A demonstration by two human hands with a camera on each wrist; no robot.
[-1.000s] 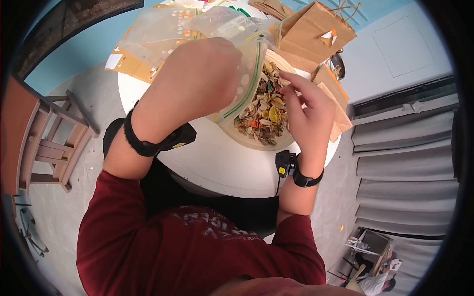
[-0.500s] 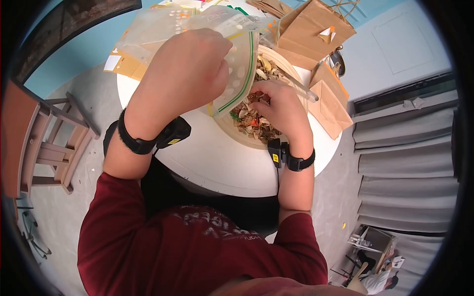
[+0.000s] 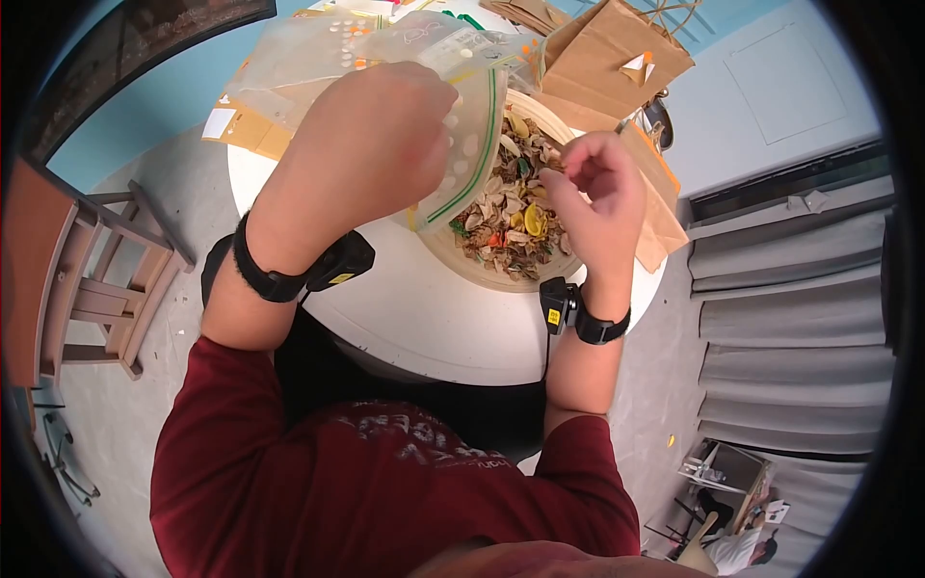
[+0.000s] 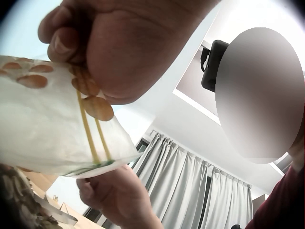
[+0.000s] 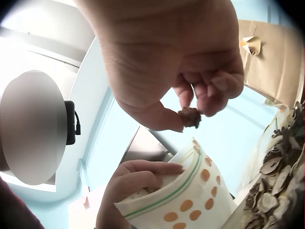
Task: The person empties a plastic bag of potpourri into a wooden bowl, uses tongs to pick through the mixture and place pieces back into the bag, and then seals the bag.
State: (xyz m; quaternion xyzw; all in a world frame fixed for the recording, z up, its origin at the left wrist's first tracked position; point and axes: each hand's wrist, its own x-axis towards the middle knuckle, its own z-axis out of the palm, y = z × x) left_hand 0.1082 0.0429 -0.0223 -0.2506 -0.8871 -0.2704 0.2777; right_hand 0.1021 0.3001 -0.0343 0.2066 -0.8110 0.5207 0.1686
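Note:
My left hand (image 3: 376,144) grips a translucent zip bag (image 3: 474,144) with a green seal strip and pale dots, tilted beside the round tray. In the right wrist view the bag's dots (image 5: 186,205) look orange and its mouth gapes. My right hand (image 3: 605,197) is raised over the tray's right side. Between thumb and fingertip it pinches a small dark brown, rough dried piece (image 5: 191,117). Below lies a heap of mixed dried pieces (image 3: 511,217), brown and beige with some yellow and orange, in the cream tray (image 3: 451,258).
Brown paper bags (image 3: 602,67) stand at the back right, with another paper bag (image 3: 660,207) right of the tray. More clear bags (image 3: 289,67) lie at the back left over cardboard (image 3: 246,127). All rest on the round white table (image 3: 424,328).
My right hand went left into the heap beside the bag's mouth, then came back up and right, now with the brown piece in its pinch. The left hand and bag shifted slightly left.

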